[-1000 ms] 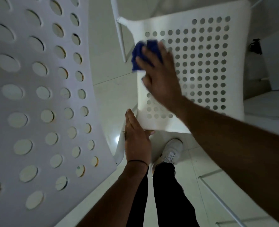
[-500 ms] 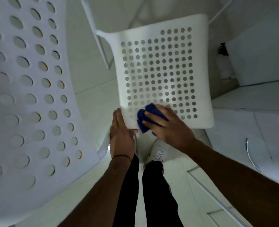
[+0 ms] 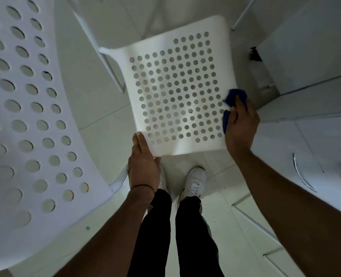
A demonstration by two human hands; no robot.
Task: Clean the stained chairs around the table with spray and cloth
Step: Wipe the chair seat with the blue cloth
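As a person stands over a white perforated chair seat (image 3: 177,96), seen from above, the right hand (image 3: 240,124) grips a blue cloth (image 3: 235,96) at the seat's right edge. Its fingers are curled round the bunched fabric, which lies against the rim abt halfway along. The left hand (image 3: 143,162) rests flat on the seat's near-left corner, fingers straight & pressed together along the side edge, thumb at the front edge. A thin dark band (image 3: 141,186) circles that wrist.

Two small brownish spots (image 3: 190,110) show among the holes near the seat's middle.

A second chair (image 3: 35,116), also white w/ larger round holes, fills the left of the view, close to the camera; some holes at its lower right have orange-brown rims.

What looks like a spray bottle (image 3: 254,53), dark trigger head on a pale body, stands on the floor by the wall at upper right, well apart from both hands.

Below the seat: white shoes (image 3: 194,182) and black trousers (image 3: 193,236) on pale floor tiles (image 3: 97,108). At right, a white cabinet (image 3: 315,140) w/ curved metal handles.
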